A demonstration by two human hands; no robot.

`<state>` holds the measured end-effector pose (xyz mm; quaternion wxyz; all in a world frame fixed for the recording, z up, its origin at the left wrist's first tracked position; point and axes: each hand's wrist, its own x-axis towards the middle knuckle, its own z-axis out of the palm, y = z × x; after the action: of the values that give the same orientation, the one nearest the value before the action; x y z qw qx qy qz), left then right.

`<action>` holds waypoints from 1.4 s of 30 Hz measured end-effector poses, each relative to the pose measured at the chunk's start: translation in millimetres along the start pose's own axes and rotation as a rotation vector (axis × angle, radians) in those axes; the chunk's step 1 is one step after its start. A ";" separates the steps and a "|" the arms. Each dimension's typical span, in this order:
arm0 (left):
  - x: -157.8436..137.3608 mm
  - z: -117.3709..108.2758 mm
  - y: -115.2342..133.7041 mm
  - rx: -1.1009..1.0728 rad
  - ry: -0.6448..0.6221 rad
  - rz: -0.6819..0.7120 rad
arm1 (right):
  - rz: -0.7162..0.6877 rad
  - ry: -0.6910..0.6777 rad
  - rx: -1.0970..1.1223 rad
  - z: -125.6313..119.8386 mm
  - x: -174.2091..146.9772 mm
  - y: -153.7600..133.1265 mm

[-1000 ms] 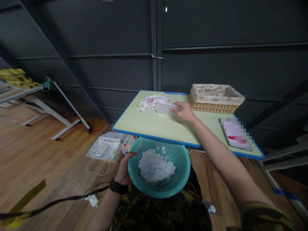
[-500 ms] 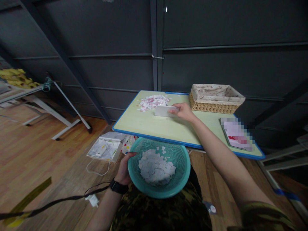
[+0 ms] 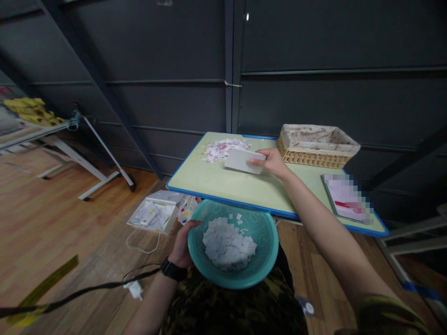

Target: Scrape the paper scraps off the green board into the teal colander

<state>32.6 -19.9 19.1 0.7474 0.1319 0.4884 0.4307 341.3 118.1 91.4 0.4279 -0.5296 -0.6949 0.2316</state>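
My left hand [image 3: 184, 242] grips the rim of a teal plastic colander [image 3: 268, 246], just below the front edge of the table. Inside it lies a heap of small white paper pieces [image 3: 226, 244]. Over the pale yellow tabletop [image 3: 199, 179], my right hand [image 3: 274, 163] holds a flat white rectangular card [image 3: 240, 160] between thumb and fingers, its face tilted toward me. Just beyond the card is a spread pile of small white and pinkish paper pieces [image 3: 223, 149]. The fingers behind the card are partly hidden.
A lined wicker basket [image 3: 317, 158] stands at the table's back right, with a blurred-out tray [image 3: 345, 197] in front of it. On the floor to the left are an open white box [image 3: 153, 214] and a dark strap [image 3: 84, 293]. A dark panel wall [image 3: 174, 46] rises behind.
The card in my right hand has tipped, so more of its flat face shows. My left hand keeps its hold on the colander. The whole view has shifted slightly.
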 end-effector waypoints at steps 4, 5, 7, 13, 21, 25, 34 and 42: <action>-0.7 2.5 -0.6 -0.044 -0.006 -0.047 | -0.148 0.018 -0.323 20.5 -20.2 -30.1; -0.4 2.8 -1.0 -0.050 -0.007 -0.057 | -0.201 -0.008 -0.420 29.1 -28.5 -39.5; 0.6 2.8 -2.1 -0.063 -0.018 -0.062 | -0.313 -0.141 -0.567 48.1 -45.3 -57.3; 3.9 -1.4 -4.6 -0.086 -0.052 -0.035 | -0.359 -0.386 -0.867 77.7 -68.5 -79.8; 9.3 -8.1 -9.5 -0.061 -0.027 -0.013 | -0.167 -0.208 -0.972 29.4 -71.2 -39.1; 11.6 -7.0 -14.8 -0.063 -0.049 -0.107 | -0.052 -0.056 -0.976 2.6 -67.2 -15.9; 28.2 -21.5 -35.7 -0.129 -0.072 -0.142 | -0.018 0.329 -0.619 -10.9 15.6 -3.0; 44.7 -38.8 -79.6 -0.219 0.010 -0.150 | -0.011 0.352 -0.433 8.4 23.1 20.5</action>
<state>47.6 -41.3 -76.6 0.7848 0.0105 0.4509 0.4251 343.5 147.6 79.1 0.4200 -0.6371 -0.6460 -0.0201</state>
